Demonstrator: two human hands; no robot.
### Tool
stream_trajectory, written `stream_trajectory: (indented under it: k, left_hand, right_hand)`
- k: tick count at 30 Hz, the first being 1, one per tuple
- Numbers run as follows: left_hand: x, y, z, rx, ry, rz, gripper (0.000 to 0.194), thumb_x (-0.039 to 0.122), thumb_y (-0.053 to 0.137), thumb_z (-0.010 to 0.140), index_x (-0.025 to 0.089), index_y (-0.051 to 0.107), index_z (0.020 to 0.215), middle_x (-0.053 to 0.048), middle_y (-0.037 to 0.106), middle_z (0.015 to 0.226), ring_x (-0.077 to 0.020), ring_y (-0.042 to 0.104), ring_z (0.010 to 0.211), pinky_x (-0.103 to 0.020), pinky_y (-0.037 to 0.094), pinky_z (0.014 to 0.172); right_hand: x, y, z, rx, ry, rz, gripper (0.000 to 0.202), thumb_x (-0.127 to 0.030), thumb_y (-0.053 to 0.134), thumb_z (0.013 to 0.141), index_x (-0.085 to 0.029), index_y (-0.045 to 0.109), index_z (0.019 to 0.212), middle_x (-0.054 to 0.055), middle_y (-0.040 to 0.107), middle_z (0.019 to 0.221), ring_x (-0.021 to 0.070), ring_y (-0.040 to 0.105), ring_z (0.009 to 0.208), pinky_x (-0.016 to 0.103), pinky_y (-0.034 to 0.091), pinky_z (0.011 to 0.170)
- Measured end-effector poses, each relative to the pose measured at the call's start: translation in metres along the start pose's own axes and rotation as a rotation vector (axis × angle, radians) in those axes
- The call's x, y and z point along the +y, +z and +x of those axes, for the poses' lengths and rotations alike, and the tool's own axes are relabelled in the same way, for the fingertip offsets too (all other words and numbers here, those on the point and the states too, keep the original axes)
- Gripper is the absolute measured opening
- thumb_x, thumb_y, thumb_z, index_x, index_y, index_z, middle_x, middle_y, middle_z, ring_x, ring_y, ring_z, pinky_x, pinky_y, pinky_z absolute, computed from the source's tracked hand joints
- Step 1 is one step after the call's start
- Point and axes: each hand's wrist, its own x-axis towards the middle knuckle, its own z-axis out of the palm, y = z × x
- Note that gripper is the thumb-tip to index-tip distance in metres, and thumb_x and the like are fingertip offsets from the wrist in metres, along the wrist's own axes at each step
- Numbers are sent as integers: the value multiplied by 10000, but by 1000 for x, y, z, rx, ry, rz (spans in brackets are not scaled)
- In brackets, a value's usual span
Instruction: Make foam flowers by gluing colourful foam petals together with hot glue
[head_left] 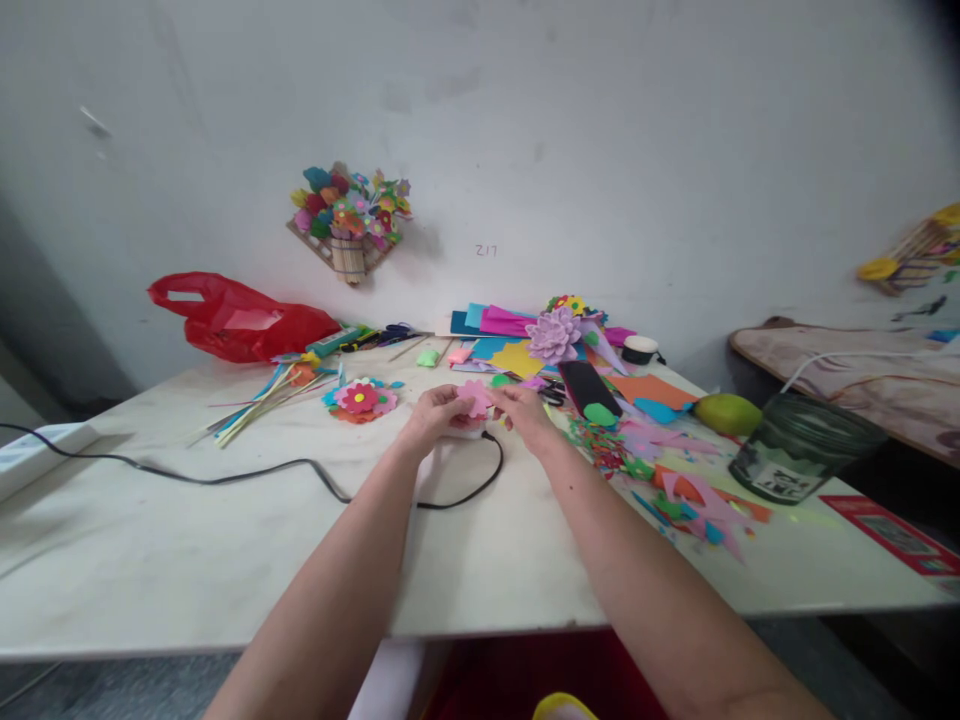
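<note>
Over the middle of the table, my left hand (439,415) pinches a pink scalloped flower cutout (474,396) by its left side. My right hand (521,408) has its fingers closed at the flower's right edge. Below the hands, a white device, partly hidden, has a black cable (491,436) plugged into it. To the left lies a small pile of layered flowers, topped by a red one (360,397) with a yellow centre. A green cutout (500,381) sits just behind my right fingers.
A red plastic bag (240,320) and paper strips (259,405) lie left. Right are a black phone (589,388), coloured scraps (697,500), a yellow-green fruit (727,413) and a glass jar (802,445). A lilac flower (555,335) stands behind. A power strip (41,455) is far left.
</note>
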Motion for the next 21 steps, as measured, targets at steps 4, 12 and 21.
stream_trajectory:
  k: [4, 12, 21]
  left_hand:
    - [-1, 1, 0, -8, -53, 0, 285, 360, 689, 603, 132, 552, 706, -46, 628, 623, -155, 619, 564, -278, 502, 575]
    - [3, -4, 3, 124, 71, 46, 233, 340, 684, 603, 130, 591, 648, -10, 593, 553, -102, 555, 477, -196, 416, 461]
    - [6, -15, 5, 111, 126, -199, 265, 348, 692, 607, 129, 585, 711, -15, 605, 585, -133, 600, 549, -222, 447, 499]
  right_hand:
    - [-2, 4, 0, 64, -20, -4, 251, -389, 608, 620, -154, 545, 560, -44, 488, 451, 63, 396, 398, 182, 299, 384]
    - [-2, 7, -2, 65, -43, 5, 301, -430, 550, 686, -151, 573, 573, -22, 514, 463, 72, 388, 384, 205, 309, 386]
    - [3, 21, -6, 5, -379, -720, 187, -296, 499, 767, -169, 634, 795, 49, 642, 789, 152, 552, 755, 250, 399, 701]
